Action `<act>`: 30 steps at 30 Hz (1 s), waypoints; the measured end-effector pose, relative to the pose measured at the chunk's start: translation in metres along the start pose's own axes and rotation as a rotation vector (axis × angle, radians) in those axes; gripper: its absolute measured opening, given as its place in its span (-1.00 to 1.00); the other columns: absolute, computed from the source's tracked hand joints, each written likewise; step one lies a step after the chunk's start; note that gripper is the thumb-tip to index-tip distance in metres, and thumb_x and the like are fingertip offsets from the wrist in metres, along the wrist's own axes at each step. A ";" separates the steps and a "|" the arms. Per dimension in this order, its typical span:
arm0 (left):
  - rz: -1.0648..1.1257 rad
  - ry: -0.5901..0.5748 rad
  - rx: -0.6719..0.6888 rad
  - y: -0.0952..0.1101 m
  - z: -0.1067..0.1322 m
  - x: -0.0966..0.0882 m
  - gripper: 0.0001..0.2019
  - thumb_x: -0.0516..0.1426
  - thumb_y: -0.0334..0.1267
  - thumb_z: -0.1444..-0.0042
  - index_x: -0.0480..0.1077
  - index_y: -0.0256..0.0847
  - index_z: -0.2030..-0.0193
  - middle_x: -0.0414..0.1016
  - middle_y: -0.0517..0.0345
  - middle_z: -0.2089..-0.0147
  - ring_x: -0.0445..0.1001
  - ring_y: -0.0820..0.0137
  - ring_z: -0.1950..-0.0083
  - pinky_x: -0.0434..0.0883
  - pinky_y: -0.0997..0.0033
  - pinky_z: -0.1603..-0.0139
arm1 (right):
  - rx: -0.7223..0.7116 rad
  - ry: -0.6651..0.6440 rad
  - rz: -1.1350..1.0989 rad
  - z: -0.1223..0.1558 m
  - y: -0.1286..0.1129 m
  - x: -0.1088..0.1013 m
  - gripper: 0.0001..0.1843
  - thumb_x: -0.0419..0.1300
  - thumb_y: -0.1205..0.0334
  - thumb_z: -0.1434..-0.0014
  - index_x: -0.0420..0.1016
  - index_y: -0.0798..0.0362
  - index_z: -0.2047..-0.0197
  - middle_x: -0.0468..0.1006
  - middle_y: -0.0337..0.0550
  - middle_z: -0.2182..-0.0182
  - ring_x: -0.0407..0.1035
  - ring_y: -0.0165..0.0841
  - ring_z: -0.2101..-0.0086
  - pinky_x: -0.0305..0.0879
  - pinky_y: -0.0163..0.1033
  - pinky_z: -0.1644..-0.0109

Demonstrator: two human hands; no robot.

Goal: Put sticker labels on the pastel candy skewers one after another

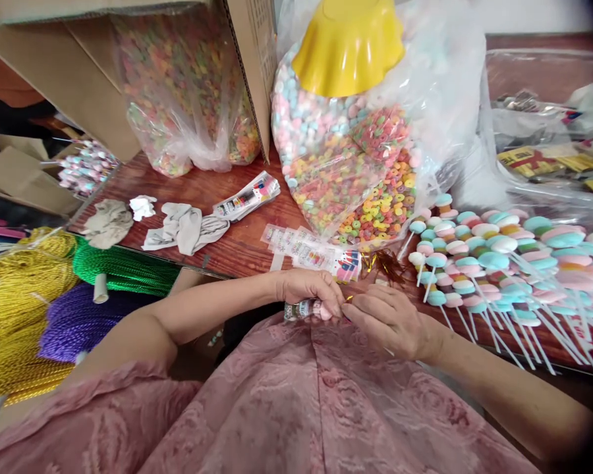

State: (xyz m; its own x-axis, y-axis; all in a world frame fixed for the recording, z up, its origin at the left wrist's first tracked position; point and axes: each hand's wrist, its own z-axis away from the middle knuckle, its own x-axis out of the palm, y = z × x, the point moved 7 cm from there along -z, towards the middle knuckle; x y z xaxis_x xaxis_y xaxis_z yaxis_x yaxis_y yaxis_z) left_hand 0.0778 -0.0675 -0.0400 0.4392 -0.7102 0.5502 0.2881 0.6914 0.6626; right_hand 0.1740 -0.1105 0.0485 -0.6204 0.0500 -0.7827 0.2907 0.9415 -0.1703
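My left hand (313, 293) is closed around a small printed clear bag (299, 310) with pink and white marshmallow pieces inside, held just off the table edge above my lap. Close beside it, my right hand (388, 319) pinches at the bag's gathered end, where a bit of shiny gold twist tie (348, 299) shows between the fingertips. A white stick seems to poke out below the right hand, partly hidden. Just beyond the hands, flat printed bags (311, 250) lie fanned out, with loose gold twist ties (388, 264) to their right.
Marshmallow candy skewers (494, 243) are piled at right. Behind stand a big bag of marshmallows and gummy rings (375, 197), a yellow bowl (348, 49) and a carton (261, 72). Gloves (182, 227) and a bag stack (250, 196) lie left; coloured cord bundles (123, 270) sit lower left.
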 end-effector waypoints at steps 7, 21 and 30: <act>-0.159 -0.086 -0.051 0.008 0.003 0.010 -0.96 0.30 -0.35 0.25 0.59 -0.24 0.55 0.52 0.13 0.62 0.35 0.50 0.68 0.32 0.58 0.67 | -0.115 -0.109 0.070 -0.011 -0.010 -0.001 -0.77 -0.02 0.38 -0.34 0.46 0.09 0.19 0.45 -0.16 0.44 0.30 -0.37 0.40 0.24 -0.21 0.31; -0.286 -0.113 0.031 0.033 0.024 0.022 -0.80 0.43 -0.20 0.25 0.59 -0.26 0.54 0.46 0.13 0.64 0.34 0.47 0.66 0.31 0.53 0.66 | -0.077 0.132 0.001 -0.009 -0.007 -0.001 -0.72 -0.05 0.36 -0.37 0.44 0.18 0.01 0.60 0.07 0.20 0.46 -0.32 0.18 0.40 -0.21 0.18; -0.252 -0.258 -0.007 0.010 0.017 0.016 -0.68 0.46 -0.09 0.30 0.57 -0.30 0.53 0.49 0.09 0.63 0.35 0.48 0.67 0.34 0.51 0.68 | -0.120 0.034 -0.107 -0.016 -0.009 0.005 -0.75 0.00 0.33 -0.38 0.48 0.16 0.05 0.60 0.01 0.25 0.49 -0.32 0.23 0.45 -0.21 0.20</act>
State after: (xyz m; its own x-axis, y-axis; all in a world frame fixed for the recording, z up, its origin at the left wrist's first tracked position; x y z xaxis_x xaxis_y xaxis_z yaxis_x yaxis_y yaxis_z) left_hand 0.0733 -0.0743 -0.0165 0.1251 -0.8679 0.4808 0.3663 0.4907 0.7905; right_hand 0.1566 -0.1133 0.0564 -0.6678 -0.0439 -0.7430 0.1332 0.9751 -0.1773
